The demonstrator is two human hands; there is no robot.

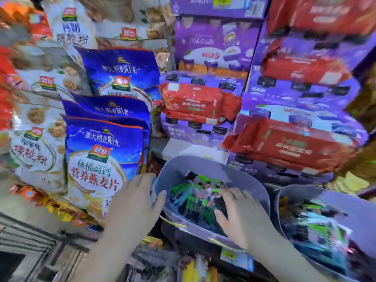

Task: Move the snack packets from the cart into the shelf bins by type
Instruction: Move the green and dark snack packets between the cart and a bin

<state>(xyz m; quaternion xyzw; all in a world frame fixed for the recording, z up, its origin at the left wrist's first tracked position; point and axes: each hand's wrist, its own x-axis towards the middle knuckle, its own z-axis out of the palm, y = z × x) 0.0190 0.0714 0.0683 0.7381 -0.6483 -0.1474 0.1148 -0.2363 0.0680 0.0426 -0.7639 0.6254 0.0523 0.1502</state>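
Observation:
A grey shelf bin holds several small green, red and black snack packets. My left hand holds the bin's left rim, thumb hooked over the edge and fingers outside. My right hand lies inside the bin with spread fingers resting on the packets; nothing shows gripped in it. A second grey bin to the right holds more mixed packets. The picture is motion-blurred.
Blue oatmeal bags and white walnut-powder bags stand on the left. Purple drink cartons with red packets on them rise behind the bins. More goods lie below the shelf edge.

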